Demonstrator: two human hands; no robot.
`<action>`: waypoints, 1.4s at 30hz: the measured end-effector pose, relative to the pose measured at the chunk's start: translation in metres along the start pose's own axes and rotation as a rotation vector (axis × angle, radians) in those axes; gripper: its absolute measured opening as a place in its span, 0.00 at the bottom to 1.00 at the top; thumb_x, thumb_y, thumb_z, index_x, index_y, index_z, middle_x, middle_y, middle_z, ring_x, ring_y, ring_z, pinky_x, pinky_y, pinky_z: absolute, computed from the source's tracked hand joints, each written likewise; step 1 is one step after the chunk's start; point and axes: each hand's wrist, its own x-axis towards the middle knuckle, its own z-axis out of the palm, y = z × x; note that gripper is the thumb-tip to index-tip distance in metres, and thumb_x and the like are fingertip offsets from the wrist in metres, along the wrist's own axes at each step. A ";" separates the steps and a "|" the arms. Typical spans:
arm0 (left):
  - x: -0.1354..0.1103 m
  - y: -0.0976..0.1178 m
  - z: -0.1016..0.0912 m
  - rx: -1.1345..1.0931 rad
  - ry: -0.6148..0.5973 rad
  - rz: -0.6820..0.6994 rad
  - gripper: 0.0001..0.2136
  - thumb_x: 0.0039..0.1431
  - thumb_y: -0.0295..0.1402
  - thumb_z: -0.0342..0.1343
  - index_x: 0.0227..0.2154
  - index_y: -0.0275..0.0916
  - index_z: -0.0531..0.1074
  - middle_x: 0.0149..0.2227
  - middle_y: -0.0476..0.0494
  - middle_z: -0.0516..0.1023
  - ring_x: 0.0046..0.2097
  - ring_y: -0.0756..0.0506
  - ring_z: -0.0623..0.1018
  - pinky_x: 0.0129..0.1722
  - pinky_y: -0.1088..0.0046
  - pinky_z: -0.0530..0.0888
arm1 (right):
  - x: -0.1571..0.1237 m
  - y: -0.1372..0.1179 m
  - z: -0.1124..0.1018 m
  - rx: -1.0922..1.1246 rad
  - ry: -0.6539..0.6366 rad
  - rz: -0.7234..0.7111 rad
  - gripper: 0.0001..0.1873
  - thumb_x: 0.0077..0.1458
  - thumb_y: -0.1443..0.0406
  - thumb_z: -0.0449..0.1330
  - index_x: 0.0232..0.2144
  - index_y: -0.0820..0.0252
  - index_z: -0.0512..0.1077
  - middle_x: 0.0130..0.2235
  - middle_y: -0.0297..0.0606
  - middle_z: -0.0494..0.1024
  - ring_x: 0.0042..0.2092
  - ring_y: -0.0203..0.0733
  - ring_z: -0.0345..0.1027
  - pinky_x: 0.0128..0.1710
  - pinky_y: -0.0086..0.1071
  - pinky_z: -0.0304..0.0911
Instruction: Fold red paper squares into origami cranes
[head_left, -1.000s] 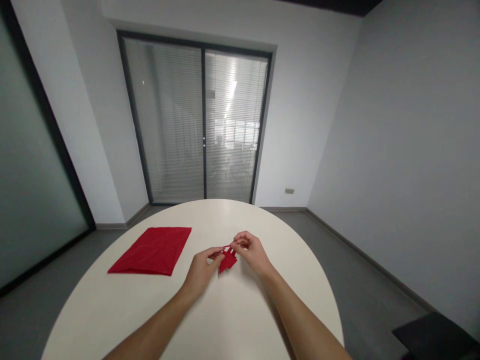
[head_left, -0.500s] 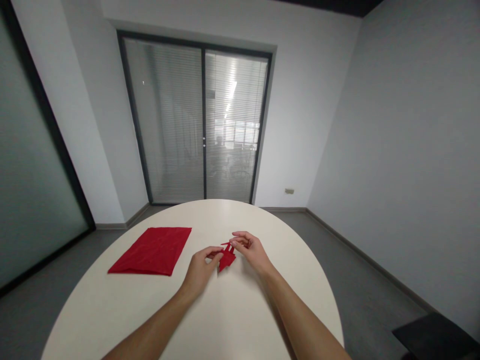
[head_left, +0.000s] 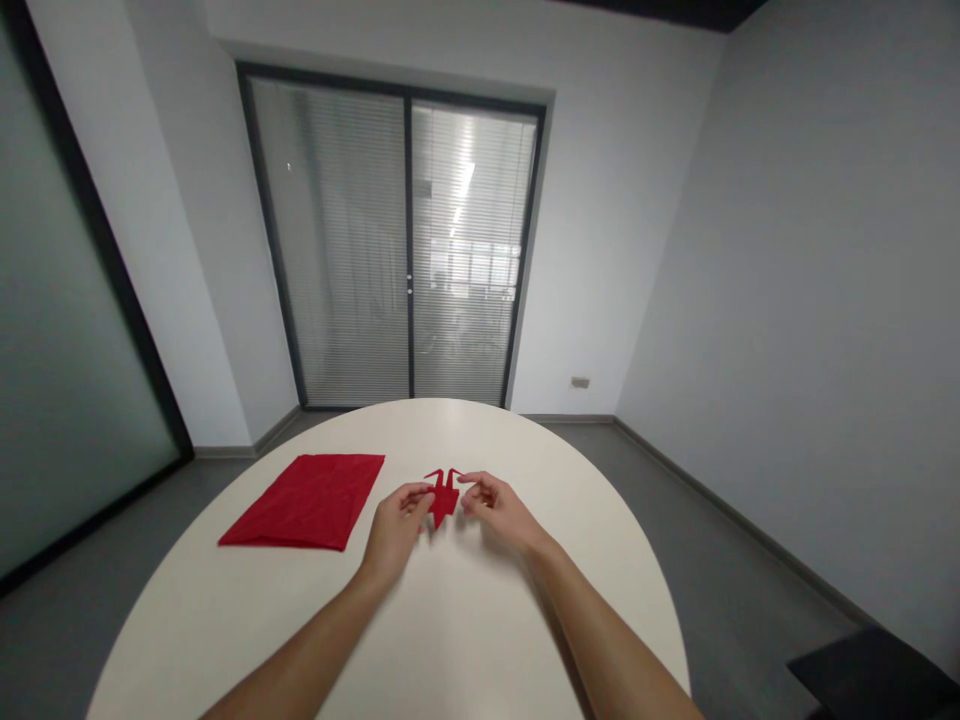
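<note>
The left hand point(head_left: 391, 530) covers the left edge of the red folded paper point(head_left: 444, 505); whether the right hand point(head_left: 501, 512) touches its right-hand prong is too small to tell. The view's near edge cuts off both forearms point(head_left: 289, 655) and the near part of the table point(head_left: 465, 630). At near right, a black object point(head_left: 870, 675) is blurred and cut off. Far off, blinds point(head_left: 469, 340) veil what lies behind, and the wall plate point(head_left: 580, 383) is too small to make out.

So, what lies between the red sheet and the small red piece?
The left hand, plus some tabletop, lies between the red sheet and small red piece, in the head view.
</note>
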 end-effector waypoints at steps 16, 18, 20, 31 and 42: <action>0.001 -0.009 0.003 -0.083 -0.093 -0.097 0.21 0.48 0.41 0.62 0.44 0.35 0.76 0.38 0.38 0.83 0.36 0.43 0.81 0.29 0.72 0.74 | -0.002 0.001 0.011 0.103 -0.042 0.066 0.20 0.51 0.54 0.65 0.42 0.61 0.75 0.32 0.39 0.81 0.34 0.41 0.74 0.41 0.37 0.67; 0.002 -0.009 0.003 -0.094 -0.102 -0.086 0.21 0.47 0.40 0.62 0.44 0.34 0.75 0.36 0.38 0.82 0.34 0.43 0.81 0.29 0.72 0.74 | -0.002 0.004 0.011 0.116 -0.040 0.064 0.20 0.51 0.55 0.66 0.43 0.61 0.75 0.32 0.39 0.81 0.34 0.41 0.75 0.41 0.38 0.67; 0.001 -0.009 0.003 -0.101 -0.095 -0.077 0.21 0.47 0.39 0.61 0.44 0.34 0.74 0.35 0.40 0.81 0.32 0.45 0.80 0.28 0.73 0.73 | -0.001 0.008 0.010 0.121 -0.044 0.066 0.21 0.48 0.56 0.68 0.43 0.61 0.75 0.32 0.39 0.82 0.34 0.42 0.75 0.41 0.38 0.67; 0.000 -0.006 0.006 -0.103 -0.057 -0.112 0.21 0.44 0.42 0.64 0.40 0.36 0.72 0.34 0.43 0.78 0.32 0.46 0.79 0.23 0.77 0.70 | 0.000 0.000 0.012 0.171 0.025 0.019 0.26 0.44 0.55 0.71 0.44 0.59 0.71 0.38 0.42 0.83 0.40 0.46 0.77 0.45 0.41 0.67; 0.000 -0.004 0.004 -0.080 -0.094 -0.153 0.19 0.43 0.44 0.65 0.34 0.35 0.74 0.33 0.42 0.79 0.30 0.47 0.77 0.23 0.77 0.68 | 0.001 0.005 0.009 0.204 0.045 0.022 0.24 0.41 0.57 0.72 0.39 0.57 0.71 0.36 0.39 0.83 0.38 0.46 0.78 0.43 0.40 0.69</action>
